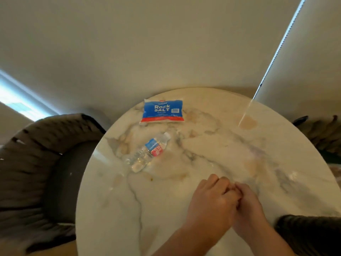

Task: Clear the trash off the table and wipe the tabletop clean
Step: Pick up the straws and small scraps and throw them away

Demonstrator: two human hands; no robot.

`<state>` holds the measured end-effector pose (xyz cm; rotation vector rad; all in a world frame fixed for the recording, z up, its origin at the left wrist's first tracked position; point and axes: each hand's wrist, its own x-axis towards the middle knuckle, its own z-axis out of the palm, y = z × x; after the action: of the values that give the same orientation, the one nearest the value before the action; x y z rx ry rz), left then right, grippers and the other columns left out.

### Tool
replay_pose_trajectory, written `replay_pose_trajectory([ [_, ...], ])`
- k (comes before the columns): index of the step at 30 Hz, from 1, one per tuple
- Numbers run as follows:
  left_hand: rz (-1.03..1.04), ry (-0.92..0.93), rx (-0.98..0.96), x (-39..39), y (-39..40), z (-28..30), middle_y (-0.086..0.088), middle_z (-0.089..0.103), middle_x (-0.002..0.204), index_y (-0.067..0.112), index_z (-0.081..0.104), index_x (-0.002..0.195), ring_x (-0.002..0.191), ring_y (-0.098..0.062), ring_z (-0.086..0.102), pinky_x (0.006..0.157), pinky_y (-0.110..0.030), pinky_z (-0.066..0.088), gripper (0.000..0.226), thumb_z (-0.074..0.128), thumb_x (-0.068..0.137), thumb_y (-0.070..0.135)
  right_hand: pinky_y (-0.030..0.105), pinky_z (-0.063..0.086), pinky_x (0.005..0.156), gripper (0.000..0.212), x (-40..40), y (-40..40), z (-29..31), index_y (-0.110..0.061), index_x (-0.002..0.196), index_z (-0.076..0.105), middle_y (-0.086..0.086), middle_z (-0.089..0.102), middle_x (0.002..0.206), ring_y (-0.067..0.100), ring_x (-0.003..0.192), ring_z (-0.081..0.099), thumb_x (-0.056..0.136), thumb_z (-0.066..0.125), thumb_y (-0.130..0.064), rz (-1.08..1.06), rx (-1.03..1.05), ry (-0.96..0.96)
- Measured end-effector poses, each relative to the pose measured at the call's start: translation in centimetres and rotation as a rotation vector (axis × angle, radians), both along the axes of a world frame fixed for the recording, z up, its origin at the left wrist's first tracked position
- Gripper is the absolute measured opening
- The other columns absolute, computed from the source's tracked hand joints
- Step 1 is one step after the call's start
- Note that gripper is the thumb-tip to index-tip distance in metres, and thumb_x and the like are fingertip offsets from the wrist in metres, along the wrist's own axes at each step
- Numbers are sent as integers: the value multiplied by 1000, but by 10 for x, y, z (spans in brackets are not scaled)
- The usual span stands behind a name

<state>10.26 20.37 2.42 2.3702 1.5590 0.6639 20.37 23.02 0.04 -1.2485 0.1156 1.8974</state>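
Two trash items on round marble worktop [212, 145]: plastic water bottle [147, 152] lying mid-left, rock salt bag [162, 110] at far edge. Left hand [210, 202] and right hand [249, 204] together near edge, fingers curled; contents of either grip indeterminable. Suggest: bottle first, around the label; then bag; wiping last.

A: Setting? Home dining area. Round marble-patterned worktop [230, 145] against a plain wall.
B: Agreed. Woven dark chairs [27, 163] around it; window blind [313, 52] at right with daylight along its edge.
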Motion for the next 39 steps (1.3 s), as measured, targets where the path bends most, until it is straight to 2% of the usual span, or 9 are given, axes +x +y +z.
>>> replay_pose_trajectory([
  [3,89,-119,14,-19,-12,10,2,55,85,18,65,81,81,-21,50,68,-35,45,8,60,84,23,20,45,42,44,-5,-3,17,-8,56,57,4,53,45,15,42,53,95,40,-20,49,0,-41],
  [6,204,-167,-21,-58,-32,8,1,55,78,16,64,77,78,-19,49,69,-34,45,14,57,84,24,26,55,42,39,-16,-8,25,0,77,62,8,64,51,15,43,64,99,38,-20,84,-33,-58],
  [7,255,-201,-46,-72,-38,4,3,56,78,16,65,76,78,-17,50,71,-30,45,13,57,83,24,28,55,41,40,-18,-11,25,2,76,64,9,64,51,15,42,64,99,38,-20,92,-35,-49],
  [9,359,-249,-117,-99,-49,-4,6,57,79,17,67,80,79,-11,50,74,-19,41,8,59,82,19,29,55,40,54,-17,-14,24,3,61,69,10,64,52,16,41,63,100,38,-19,100,-19,-42],
  [11,425,-236,-188,-119,-60,-8,8,59,79,18,70,84,76,-8,51,72,-15,38,9,63,81,13,28,54,39,63,-12,-17,24,1,50,70,10,64,52,17,42,64,100,37,-19,111,-13,-54],
  [16,529,-187,-317,-139,-94,-11,6,67,80,16,73,86,72,-9,58,70,-23,47,7,66,86,16,28,56,42,40,3,-30,18,0,80,62,9,65,53,16,45,66,100,34,-19,178,-20,-117],
  [21,664,-120,-463,-146,-135,-13,8,64,72,17,72,82,69,-9,60,65,-30,50,14,65,87,28,27,56,44,41,24,-45,13,-1,81,61,8,67,55,16,48,67,101,32,-21,237,-47,-165],
  [27,632,-93,-481,-112,-175,-22,6,66,77,17,72,84,73,-10,60,69,-33,52,7,67,86,20,25,53,42,44,54,-76,-1,-1,79,61,9,66,55,18,46,66,101,29,-21,277,-49,-213],
  [39,573,-70,-416,-41,-177,-29,7,62,75,18,70,79,74,-13,55,70,-31,47,6,67,84,15,25,53,40,45,97,-102,-17,1,78,61,11,66,53,19,44,65,102,30,-23,273,-51,-194],
])
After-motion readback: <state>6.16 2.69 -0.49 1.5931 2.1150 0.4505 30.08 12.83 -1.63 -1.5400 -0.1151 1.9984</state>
